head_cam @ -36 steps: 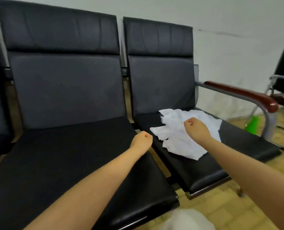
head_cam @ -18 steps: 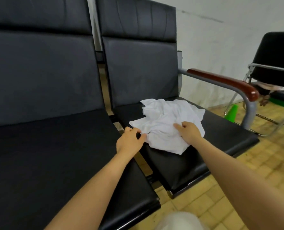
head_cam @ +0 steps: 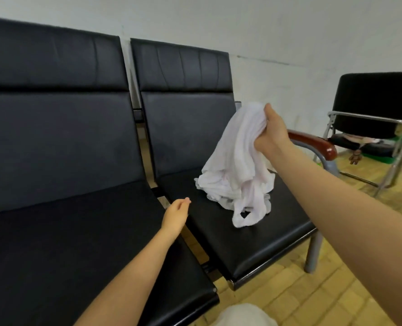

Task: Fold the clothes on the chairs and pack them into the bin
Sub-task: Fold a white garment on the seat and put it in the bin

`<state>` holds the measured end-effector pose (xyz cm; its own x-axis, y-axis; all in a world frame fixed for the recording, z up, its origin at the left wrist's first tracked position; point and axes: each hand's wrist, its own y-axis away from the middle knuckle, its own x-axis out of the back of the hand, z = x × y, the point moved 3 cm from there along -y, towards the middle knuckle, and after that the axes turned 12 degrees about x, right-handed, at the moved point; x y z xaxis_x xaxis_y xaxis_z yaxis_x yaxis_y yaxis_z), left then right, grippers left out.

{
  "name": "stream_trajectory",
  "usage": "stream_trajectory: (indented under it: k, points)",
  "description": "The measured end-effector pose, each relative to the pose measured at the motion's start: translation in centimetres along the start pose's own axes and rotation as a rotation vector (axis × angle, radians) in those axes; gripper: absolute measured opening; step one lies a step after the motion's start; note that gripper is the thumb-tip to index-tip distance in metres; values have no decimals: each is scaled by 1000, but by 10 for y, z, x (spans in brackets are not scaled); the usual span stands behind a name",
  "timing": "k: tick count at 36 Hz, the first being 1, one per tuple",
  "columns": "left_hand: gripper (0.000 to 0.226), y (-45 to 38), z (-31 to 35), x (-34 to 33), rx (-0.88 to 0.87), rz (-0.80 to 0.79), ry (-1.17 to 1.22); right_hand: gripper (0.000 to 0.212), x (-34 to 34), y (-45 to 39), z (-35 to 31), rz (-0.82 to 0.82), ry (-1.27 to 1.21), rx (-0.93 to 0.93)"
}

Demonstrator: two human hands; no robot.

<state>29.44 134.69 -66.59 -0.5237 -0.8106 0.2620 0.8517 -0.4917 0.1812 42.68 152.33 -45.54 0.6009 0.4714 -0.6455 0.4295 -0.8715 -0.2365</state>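
Closest to me at the bottom edge there's a pale rounded bit [head_cam: 244, 315], too blurry to say what it is. Then my two bare forearms reaching out over the black seats. My left hand [head_cam: 175, 215] hovers over the gap between the left chair [head_cam: 61, 231] and the right chair [head_cam: 242, 236], fingers relaxed and loosely extended, holding nothing. Further out, my right hand [head_cam: 270, 131] is raised above the right chair's seat with the fingers clenched around a bunched-up top part of the white shirt [head_cam: 236, 165]. The shirt hangs down from that grip in long folds, and its lower end is still piled on the seat cushion, a loop of fabric trailing toward the front. Just behind my right hand is the chair's reddish-brown armrest [head_cam: 317, 144] on a grey metal frame. Off to the far right stands another black chair [head_cam: 374, 102] with a chrome frame, on the yellowish tiled floor [head_cam: 313, 290]. White wall [head_cam: 277, 31] behind everything.
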Motion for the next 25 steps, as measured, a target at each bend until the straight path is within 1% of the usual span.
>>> stream_trajectory:
  k: [2, 3, 6, 8, 10, 12, 14, 15, 17, 18, 19, 20, 22, 24, 25]
  points:
    - [41, 7, 8, -2, 87, -29, 184, 43, -13, -2, -6, -22, 46, -6]
    - [45, 11, 12, -3, 149, -69, 269, 43, -19, 0, -7, -34, 99, -12]
    - [64, 24, 23, -9, 307, -249, 500, 48, -32, 4, -6, -56, 228, -28]
    - [78, 32, 35, -10, 335, -336, 596, 48, -43, 9, -7, -86, 229, -55]
    - [80, 40, 55, -8, 307, -380, 649, 47, -60, 17, -11, -131, 184, -67]
    - [71, 53, 87, 3, 190, -349, 690, 44, -84, 30, -19, -194, 129, -58]
    - [51, 70, 119, 20, 64, -325, 762, 36, -108, 44, -26, -251, 94, -45]
    - [45, 80, 135, 32, 27, -328, 822, 31, -121, 53, -30, -292, 76, -40]
    - [50, 96, 158, 56, -11, -382, 907, 28, -142, 68, -36, -340, 30, -25]
    - [55, 104, 165, 72, -45, -389, 892, 28, -152, 74, -37, -345, 13, -11]
    - [56, 110, 170, 90, -93, -354, 864, 28, -160, 80, -36, -348, 0, 2]
    - [52, 118, 173, 105, -127, -310, 850, 28, -166, 84, -34, -355, -6, 14]
    - [38, 126, 170, 142, -179, -196, 814, 27, -177, 91, -25, -351, 56, 34]
    - [20, 132, 160, 180, -183, -126, 814, 29, -184, 96, -3, -349, 202, 17]
    - [16, 133, 155, 195, -192, -102, 808, 26, -182, 97, 4, -338, 296, 28]
